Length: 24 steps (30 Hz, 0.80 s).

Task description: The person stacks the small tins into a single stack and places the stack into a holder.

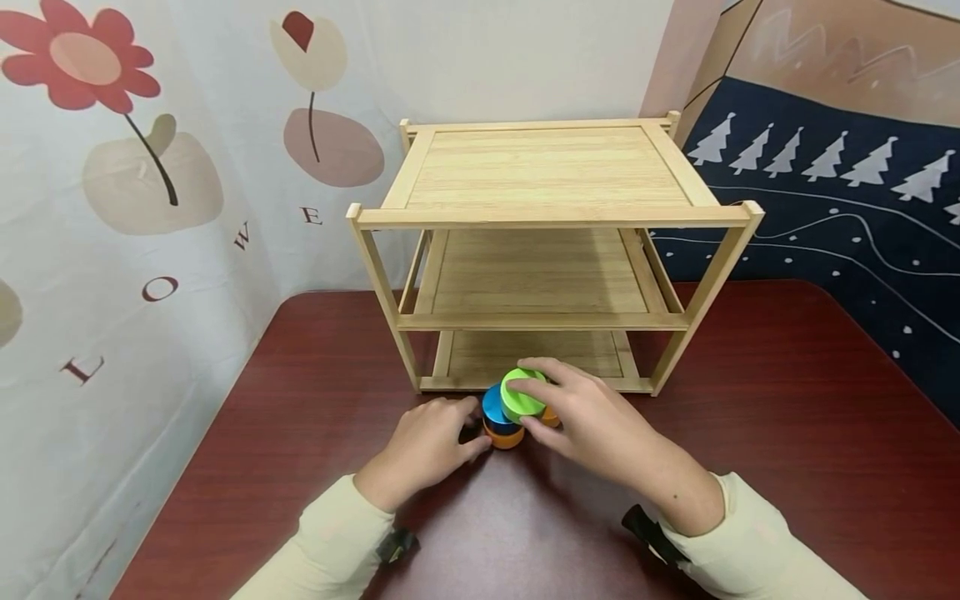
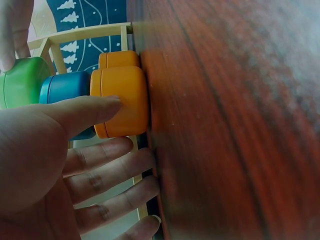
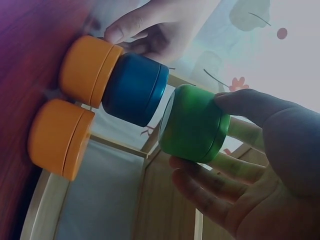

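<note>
Right hand grips glossy green round jar; left hand, wide, touches orange round jar between side edges of red-brown surface!

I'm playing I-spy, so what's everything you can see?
Table: 1, dark red, underneath
Shelf: 1, pale wood, on table
Orange jars: 2, orange, before shelf
Blue jar: 1, blue, on an orange jar
Green jar: 1, green, above blue jar
Flower backdrop: 1, mostly white, back and left
Tree backdrop: 1, mostly dark blue, right
Sleeves: 2, cream, bottom
Wristbands: 2, black, at sleeves
Left hand: 1, bare, at an orange jar
Right hand: 1, bare, holding green jar
</note>
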Motion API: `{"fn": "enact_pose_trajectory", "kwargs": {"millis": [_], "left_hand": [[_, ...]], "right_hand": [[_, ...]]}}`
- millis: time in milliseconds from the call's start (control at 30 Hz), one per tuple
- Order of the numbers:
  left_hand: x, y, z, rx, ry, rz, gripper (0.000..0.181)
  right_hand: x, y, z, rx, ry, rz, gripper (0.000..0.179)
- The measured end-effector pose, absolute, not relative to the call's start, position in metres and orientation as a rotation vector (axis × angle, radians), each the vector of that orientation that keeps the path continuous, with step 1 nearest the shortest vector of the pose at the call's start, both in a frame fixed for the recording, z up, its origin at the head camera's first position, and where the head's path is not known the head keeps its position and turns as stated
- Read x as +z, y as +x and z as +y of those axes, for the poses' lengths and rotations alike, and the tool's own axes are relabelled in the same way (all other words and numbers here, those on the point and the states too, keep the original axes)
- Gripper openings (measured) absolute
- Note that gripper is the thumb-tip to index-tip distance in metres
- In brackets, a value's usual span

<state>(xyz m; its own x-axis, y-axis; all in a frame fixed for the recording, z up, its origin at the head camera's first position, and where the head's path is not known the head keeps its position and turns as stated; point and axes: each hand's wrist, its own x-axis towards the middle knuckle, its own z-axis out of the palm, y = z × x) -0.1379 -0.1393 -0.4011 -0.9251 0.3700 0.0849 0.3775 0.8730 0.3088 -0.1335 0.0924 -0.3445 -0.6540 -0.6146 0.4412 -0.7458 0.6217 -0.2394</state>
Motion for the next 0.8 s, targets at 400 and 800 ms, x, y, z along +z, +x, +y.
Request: {"fn": "enact_pose_trajectory", "kwargs": {"millis": [400,800], "left_hand": [[-0.402,-0.139,-0.139,-0.513,-0.609,-3.012,0.027],[-0.401,-0.138,-0.140,-0.497,-0.612,-2.999,0.028]], "right_hand": [[-0.345,-0.138,0.087,0.594,1.119,-2.512,0.037],[-0.354,-0.141,0.081,0.616,1.134,-2.468,0.038]]}}
